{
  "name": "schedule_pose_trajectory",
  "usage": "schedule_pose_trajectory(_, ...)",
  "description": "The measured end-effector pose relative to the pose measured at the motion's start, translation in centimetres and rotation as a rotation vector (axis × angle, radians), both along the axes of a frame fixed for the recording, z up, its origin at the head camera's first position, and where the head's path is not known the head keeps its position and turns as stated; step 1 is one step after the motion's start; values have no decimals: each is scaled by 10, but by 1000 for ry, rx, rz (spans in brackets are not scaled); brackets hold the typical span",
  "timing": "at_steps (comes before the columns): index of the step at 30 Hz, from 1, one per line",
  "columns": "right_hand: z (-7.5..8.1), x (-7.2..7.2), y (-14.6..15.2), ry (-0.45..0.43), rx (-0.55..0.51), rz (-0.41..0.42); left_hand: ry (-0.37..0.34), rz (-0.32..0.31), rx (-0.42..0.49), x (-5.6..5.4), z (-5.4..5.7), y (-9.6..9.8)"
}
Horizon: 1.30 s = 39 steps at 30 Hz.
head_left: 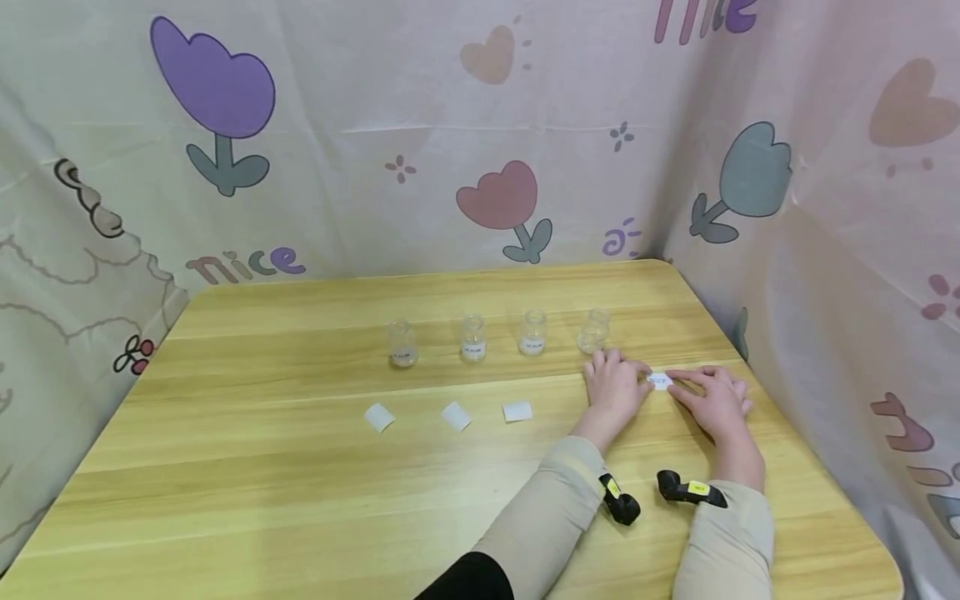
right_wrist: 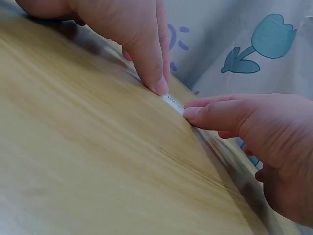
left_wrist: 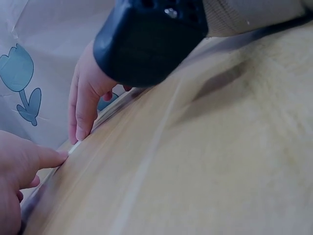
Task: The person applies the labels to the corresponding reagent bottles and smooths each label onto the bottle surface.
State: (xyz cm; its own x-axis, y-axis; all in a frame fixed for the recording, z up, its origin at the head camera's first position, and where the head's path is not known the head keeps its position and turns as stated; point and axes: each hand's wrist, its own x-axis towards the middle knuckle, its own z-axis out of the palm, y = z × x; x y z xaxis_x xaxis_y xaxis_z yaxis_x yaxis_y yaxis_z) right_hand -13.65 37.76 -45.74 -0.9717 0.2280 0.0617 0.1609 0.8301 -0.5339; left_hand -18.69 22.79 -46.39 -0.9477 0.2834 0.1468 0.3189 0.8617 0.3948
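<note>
At the right of the table, a small white label (head_left: 659, 381) with printed writing lies at the tabletop between both hands. My left hand (head_left: 617, 387) pinches its left end with thumb and forefinger. The right hand (head_left: 712, 402) does the same at the other end, the remaining fingers loosely bent. In the right wrist view, the label (right_wrist: 172, 104) shows as a thin strip between the fingertips. Just beyond the left hand stands a clear glass jar (head_left: 594, 331), its lower part partly hidden by the fingers.
Three more glass jars stand in a row to the left, with labels on them, among them one jar (head_left: 532, 332) beside the unlabelled-looking one. Three white paper pieces lie nearer, such as the rightmost piece (head_left: 517, 412). A patterned curtain (head_left: 360, 167) hangs behind the table (head_left: 300, 500).
</note>
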Motion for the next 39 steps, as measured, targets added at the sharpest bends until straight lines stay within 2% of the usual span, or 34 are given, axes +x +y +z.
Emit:
schedule_pose_trajectory(9, 1, -3, -4, 16, -5, -10, 12, 22, 17, -2, 1, 1)
schedule_pose_trajectory(18, 5, -6, -6, 36, -35, 0, 100, -4, 42, -6, -1, -4)
schedule_pose_trajectory(23, 4, -6, -6, 53, -52, 27, 121, -12, 59, -6, -2, -8)
schedule_pose_trajectory(31, 4, -3, -1, 18, -56, 95, 108, -13, 134, -2, -2, -9)
schedule_pose_trajectory(39, 8, 0, -3, 21, -63, 95, 148, -14, 186, 4, -1, -11)
